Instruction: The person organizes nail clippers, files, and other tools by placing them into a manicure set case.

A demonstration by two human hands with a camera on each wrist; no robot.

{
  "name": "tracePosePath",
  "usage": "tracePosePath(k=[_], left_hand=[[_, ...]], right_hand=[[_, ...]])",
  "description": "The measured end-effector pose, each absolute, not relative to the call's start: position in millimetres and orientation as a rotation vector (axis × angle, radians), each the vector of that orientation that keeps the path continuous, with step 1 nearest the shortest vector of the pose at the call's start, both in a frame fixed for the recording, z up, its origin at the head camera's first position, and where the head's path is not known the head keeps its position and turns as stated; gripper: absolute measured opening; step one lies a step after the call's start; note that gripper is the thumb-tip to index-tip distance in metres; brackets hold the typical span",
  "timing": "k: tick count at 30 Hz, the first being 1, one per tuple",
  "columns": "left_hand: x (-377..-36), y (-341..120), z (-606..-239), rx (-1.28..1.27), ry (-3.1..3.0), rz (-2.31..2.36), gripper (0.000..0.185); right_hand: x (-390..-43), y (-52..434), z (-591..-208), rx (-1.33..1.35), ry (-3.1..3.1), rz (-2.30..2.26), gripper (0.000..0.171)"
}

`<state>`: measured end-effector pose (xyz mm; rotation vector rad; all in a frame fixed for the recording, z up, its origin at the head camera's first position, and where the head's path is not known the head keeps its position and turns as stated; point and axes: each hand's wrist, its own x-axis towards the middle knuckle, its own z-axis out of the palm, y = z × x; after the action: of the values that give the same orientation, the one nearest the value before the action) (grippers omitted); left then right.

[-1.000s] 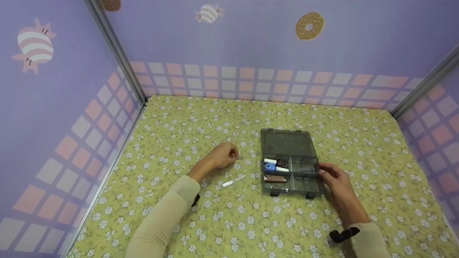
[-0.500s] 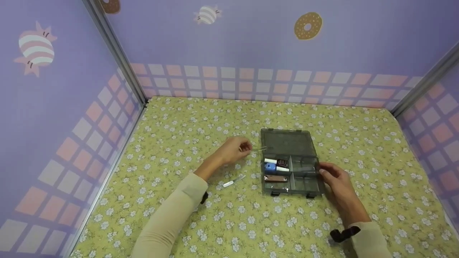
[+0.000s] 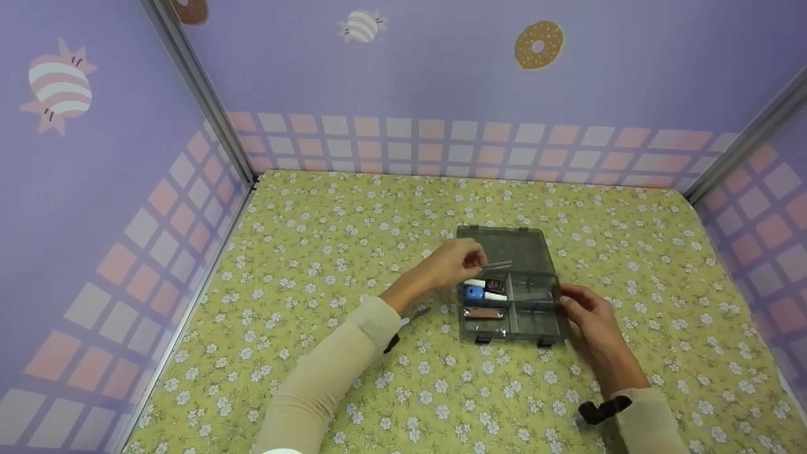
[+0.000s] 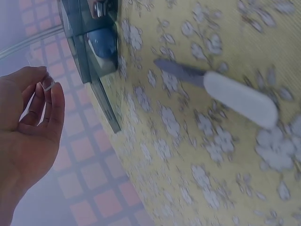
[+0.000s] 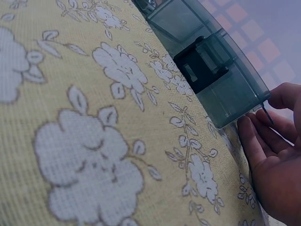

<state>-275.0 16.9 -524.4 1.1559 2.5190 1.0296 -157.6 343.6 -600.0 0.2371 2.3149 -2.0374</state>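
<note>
A smoky grey compartment box (image 3: 536, 328) lies open on the flowered cloth, its lid (image 3: 504, 247) folded back. Its left cells hold a blue piece (image 3: 473, 293), white pieces and a brown bar (image 3: 484, 313). My left hand (image 3: 480, 261) hovers over the box's far left part and pinches a thin pale sliver (image 3: 499, 265), which also shows between the fingers (image 4: 44, 84) in the left wrist view. My right hand (image 3: 564, 301) holds the box's right wall, thumb and fingers (image 5: 251, 134) at its corner (image 5: 244, 106).
A small tool with a white handle (image 4: 240, 98) and grey blade (image 4: 178, 73) lies on the cloth left of the box, partly behind my left sleeve (image 3: 413, 314). Purple patterned walls (image 3: 403, 94) close in the back and both sides. A black strap (image 3: 602, 410) sits on my right wrist.
My left hand lifted the thin sliver off the cloth and carried it right, from beside the box to above it. The right hand and the box stayed put.
</note>
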Motion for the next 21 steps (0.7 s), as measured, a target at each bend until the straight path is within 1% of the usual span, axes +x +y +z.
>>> tracePosePath(k=[5,13,21], left_hand=[[-272.3,37.7,-526.9,1.166,2.504,1.053,0.011],[-267.4,72.2,-528.5,1.208,2.492,1.077,0.012],[-262.1,97.0,-534.0,1.222,2.504,1.009,0.010]], right_hand=[[-157.6,343.8,-600.2,0.239,2.283,-2.057,0.051],[-159.3,345.8,-601.4,0.185,2.346,-1.988,0.050],[-159.4,343.9,-602.0,0.230,2.346,-1.983,0.050]])
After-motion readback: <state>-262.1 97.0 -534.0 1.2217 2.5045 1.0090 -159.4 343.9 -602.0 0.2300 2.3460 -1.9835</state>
